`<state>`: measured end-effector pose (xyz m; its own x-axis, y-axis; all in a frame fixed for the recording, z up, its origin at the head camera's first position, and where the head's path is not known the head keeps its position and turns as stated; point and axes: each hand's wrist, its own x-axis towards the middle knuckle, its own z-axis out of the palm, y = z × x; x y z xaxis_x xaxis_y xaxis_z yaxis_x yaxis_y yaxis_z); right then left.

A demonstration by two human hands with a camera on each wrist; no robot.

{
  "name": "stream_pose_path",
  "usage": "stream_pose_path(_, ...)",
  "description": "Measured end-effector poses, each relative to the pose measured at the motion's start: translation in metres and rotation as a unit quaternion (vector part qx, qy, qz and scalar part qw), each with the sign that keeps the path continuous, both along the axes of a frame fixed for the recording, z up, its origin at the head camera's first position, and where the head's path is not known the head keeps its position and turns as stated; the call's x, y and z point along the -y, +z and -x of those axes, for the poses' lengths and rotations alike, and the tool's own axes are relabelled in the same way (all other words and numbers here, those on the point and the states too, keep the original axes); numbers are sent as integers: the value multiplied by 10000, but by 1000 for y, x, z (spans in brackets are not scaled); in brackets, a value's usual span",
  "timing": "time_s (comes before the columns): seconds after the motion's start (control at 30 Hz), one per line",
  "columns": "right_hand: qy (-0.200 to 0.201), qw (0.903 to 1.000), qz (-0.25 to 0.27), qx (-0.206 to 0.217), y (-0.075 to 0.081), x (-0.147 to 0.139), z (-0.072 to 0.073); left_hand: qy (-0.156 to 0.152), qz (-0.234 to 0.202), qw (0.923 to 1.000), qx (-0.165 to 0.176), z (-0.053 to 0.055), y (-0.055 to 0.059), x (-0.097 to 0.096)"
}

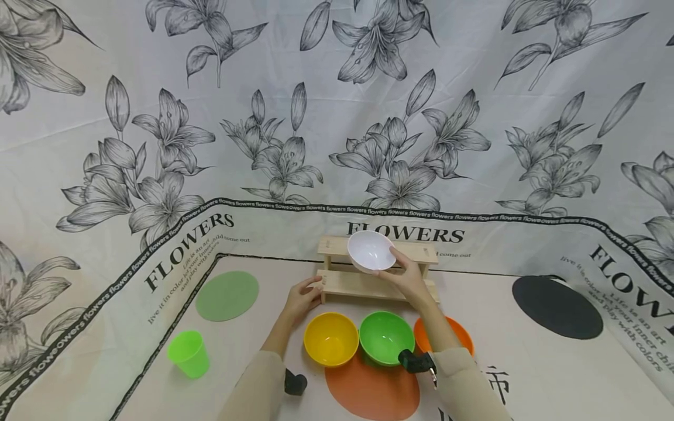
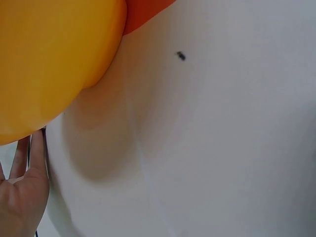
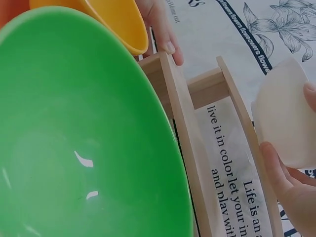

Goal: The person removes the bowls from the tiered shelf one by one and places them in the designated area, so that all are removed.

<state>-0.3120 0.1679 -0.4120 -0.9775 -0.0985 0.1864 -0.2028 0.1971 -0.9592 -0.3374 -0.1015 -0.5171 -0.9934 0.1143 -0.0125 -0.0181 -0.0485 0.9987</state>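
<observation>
In the head view my right hand pinches the rim of a small white bowl, thumb and fingers spread along its side. The bowl tilts with its inside towards me, overlapping the upper board of a two-tier wooden rack. The right wrist view shows the white bowl from outside, close over the rack's upper board. My left hand holds the left end of the rack's lower board. Yellow, green and orange bowls stand in a row before the rack; my right forearm partly hides the orange one.
A bright green cup stands at the left. Flat on the table lie a pale green round patch, a black one and an orange-brown one. A flower-printed cloth rises behind the rack.
</observation>
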Motion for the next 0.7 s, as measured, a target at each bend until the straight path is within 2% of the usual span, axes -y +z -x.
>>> stream_pose_path(0.37,-139,9989,-448,-69,-6,-15,-17,-39,-6,10000,-23,1,-1,0)
stream_pose_path(0.57,-31,9998,-181,72,-5,-24,-29,14,0,10000,24,2,-2,0)
stream_pose_path(0.7,-30,9998,-111,158,-6,-31,-36,-50,-34,10000,15,0,1,0)
